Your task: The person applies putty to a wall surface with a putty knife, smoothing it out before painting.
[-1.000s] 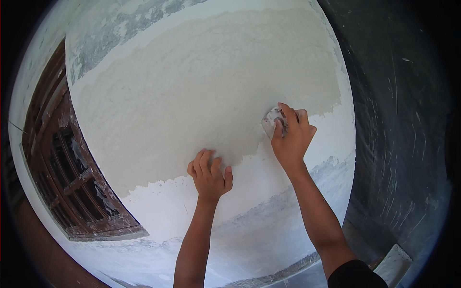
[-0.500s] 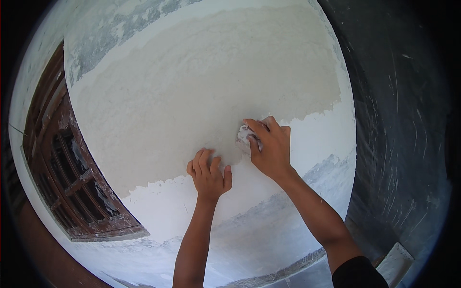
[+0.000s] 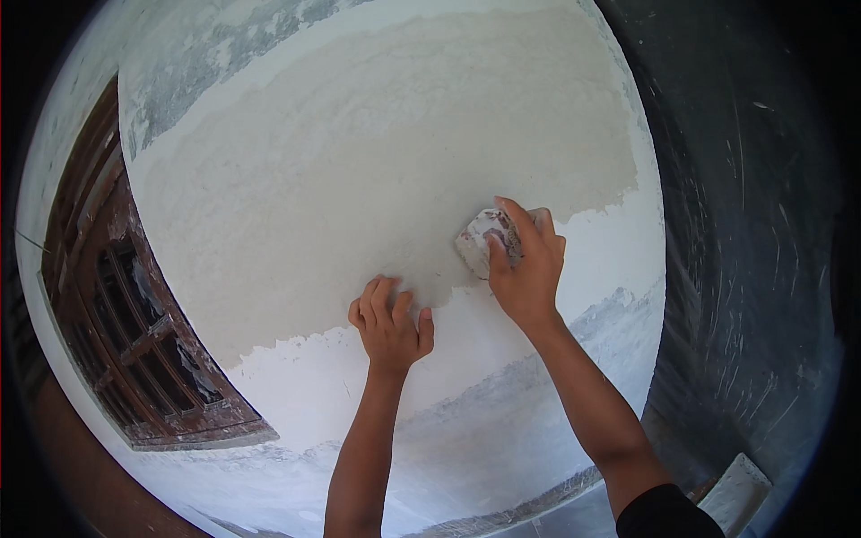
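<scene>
A white-smeared hand block (image 3: pixel 478 242) with reddish-brown patches, its exact kind unclear, is held flat against the wall. My right hand (image 3: pixel 529 264) is closed around it, thumb on the near side and fingers over the far side. The block's right part is hidden under the fingers. To the left and slightly lower, my left hand (image 3: pixel 389 327) rests on the wall with bent, parted fingers and holds nothing. Both hands are near the ragged lower edge of a beige-grey patch (image 3: pixel 359 161), which borders a white coat (image 3: pixel 305 386) on the wall.
A brown wooden window (image 3: pixel 148 332) with bars is set in the wall at the left. Dark, scratched surface (image 3: pixel 744 224) fills the right side. At the lower right a pale slab-like piece (image 3: pixel 737 493) stands beside my sleeve. Bluish-grey rough bands cross the wall's top and bottom.
My right hand has slid the block up and to the right along the wall. My left hand stays in the same place.
</scene>
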`<state>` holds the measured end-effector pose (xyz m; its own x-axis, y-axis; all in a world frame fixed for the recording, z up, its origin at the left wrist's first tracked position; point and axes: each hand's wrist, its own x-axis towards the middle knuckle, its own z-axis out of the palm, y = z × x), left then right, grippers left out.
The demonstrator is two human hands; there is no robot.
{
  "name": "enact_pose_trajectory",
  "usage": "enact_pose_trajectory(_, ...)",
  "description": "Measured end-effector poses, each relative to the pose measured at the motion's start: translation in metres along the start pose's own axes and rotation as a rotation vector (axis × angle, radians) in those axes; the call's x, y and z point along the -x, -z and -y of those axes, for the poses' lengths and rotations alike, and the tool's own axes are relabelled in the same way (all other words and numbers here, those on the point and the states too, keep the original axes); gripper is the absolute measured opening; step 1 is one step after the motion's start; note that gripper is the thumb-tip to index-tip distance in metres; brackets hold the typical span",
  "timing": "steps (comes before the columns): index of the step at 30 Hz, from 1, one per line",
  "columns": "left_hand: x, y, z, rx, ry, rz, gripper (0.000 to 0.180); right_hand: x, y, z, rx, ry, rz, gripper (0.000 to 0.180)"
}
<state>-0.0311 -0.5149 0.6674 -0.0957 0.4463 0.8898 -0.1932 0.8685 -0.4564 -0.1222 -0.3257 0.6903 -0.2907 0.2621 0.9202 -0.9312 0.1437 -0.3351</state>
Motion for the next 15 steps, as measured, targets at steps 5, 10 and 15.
enact_pose_trajectory(5,0.001,0.001,0.003,-0.005,0.003,-0.017,0.028,0.001,-0.006,-0.015,0.152,-0.001,-0.09,0.044)
enact_pose_trajectory(10,0.0,0.0,-0.001,0.008,-0.001,-0.022,0.028,0.019,-0.007,0.009,-0.073,0.004,0.083,0.047)
enact_pose_trajectory(15,0.004,0.002,0.004,0.024,0.004,0.01,0.033,0.019,-0.008,-0.01,0.139,-0.174,-0.107,0.042)
